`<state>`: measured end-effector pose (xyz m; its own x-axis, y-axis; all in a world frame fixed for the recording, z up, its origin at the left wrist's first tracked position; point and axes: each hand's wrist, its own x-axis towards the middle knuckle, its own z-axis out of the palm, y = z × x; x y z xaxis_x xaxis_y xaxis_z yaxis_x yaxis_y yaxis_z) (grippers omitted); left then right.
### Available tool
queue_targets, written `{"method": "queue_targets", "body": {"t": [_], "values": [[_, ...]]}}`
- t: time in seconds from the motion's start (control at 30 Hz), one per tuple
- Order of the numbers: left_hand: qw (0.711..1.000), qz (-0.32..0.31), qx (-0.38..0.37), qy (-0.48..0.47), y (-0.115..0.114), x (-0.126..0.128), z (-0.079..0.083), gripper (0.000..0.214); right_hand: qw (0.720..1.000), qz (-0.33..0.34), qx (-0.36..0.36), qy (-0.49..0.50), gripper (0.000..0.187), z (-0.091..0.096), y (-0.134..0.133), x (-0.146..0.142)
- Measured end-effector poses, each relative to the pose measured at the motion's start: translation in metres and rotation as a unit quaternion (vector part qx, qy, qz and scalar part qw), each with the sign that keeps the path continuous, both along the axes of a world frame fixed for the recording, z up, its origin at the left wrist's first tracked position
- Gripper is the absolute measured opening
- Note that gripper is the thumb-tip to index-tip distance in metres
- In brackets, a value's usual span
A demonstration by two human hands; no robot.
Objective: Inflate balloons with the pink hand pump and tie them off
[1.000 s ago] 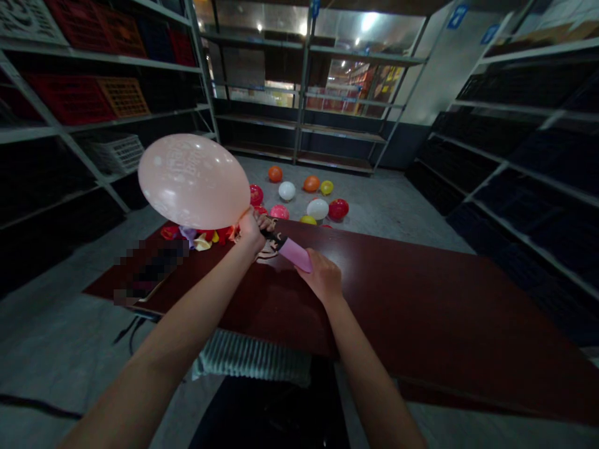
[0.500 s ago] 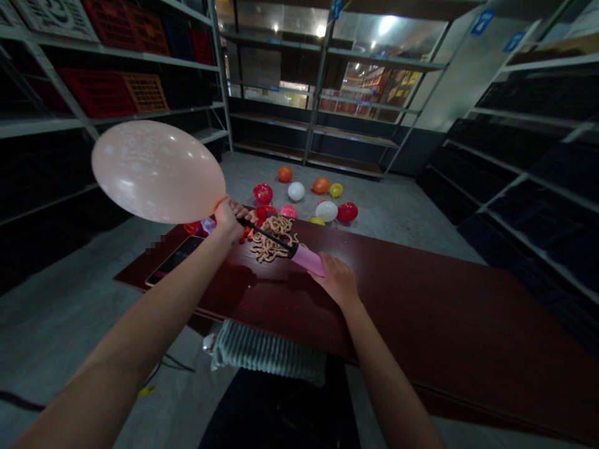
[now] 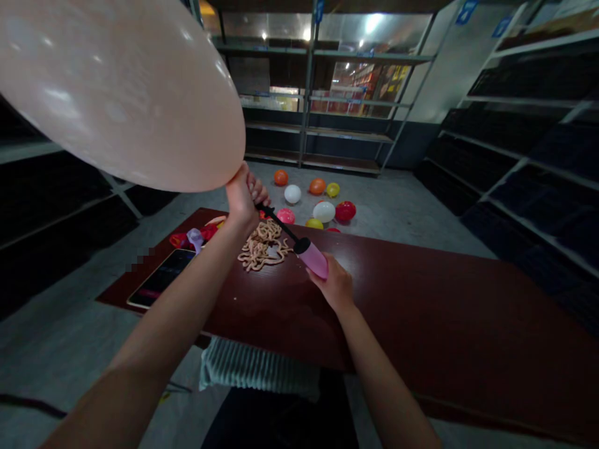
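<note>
A large pale peach balloon (image 3: 135, 93) with faint white print fills the upper left of the head view. My left hand (image 3: 246, 196) is closed around its neck, where the black nozzle end of a hand pump goes in; the exact joint is hidden by the fingers. My right hand (image 3: 334, 284) is wrapped around the pink barrel of the balloon pump (image 3: 312, 257), whose black rod runs up to the left hand. Below the rod, a heap of beige twisting balloons (image 3: 262, 246) lies on the table. Uninflated balloons (image 3: 195, 237) in red and lilac lie left of it.
The dark red table (image 3: 421, 299) stretches to the right. A phone (image 3: 161, 280) lies at its left end. Several blown-up balloons, among them a white balloon (image 3: 324, 212), rest on the floor beyond. Metal shelves (image 3: 306, 93) stand around. A ribbed grey-green cloth (image 3: 257, 368) is over my lap.
The balloon looks larger and closer, and reaches past the top left edge of the view. My left hand has risen slightly and moved right. The right hand stays on the pump.
</note>
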<state>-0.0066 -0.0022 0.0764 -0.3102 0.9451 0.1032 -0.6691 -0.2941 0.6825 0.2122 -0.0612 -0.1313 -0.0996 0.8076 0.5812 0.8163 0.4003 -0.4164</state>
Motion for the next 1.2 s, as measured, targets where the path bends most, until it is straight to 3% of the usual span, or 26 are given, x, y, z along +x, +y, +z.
{"method": "queue_targets", "body": {"t": [0.1, 0.27, 0.43, 0.6, 0.9, 1.2], "values": [[0.999, -0.029, -0.004, 0.032, 0.006, 0.033, -0.005, 0.056, 0.999, -0.004, -0.016, 0.033, 0.049, 0.0, 0.001, -0.001], [0.994, -0.079, -0.039, 0.062, 0.01, 0.089, -0.036, 0.055, 0.996, -0.037, -0.054, 0.062, 0.048, 0.002, 0.002, -0.001], [0.992, -0.086, -0.076, 0.047, 0.011, 0.108, -0.052, 0.051, 0.994, -0.066, -0.066, 0.057, 0.046, 0.006, 0.002, 0.0], [0.993, -0.062, -0.1, 0.021, 0.012, 0.089, -0.058, 0.05, 0.997, -0.058, -0.042, 0.022, 0.047, 0.005, 0.002, -0.002], [0.985, -0.006, -0.15, -0.086, 0.005, 0.023, -0.093, 0.045, 0.993, 0.002, 0.004, -0.114, 0.047, -0.001, -0.001, -0.013], [0.976, 0.057, -0.167, -0.129, -0.005, -0.039, -0.072, 0.041, 0.984, 0.033, 0.044, -0.17, 0.047, 0.0, -0.004, -0.012]]}}
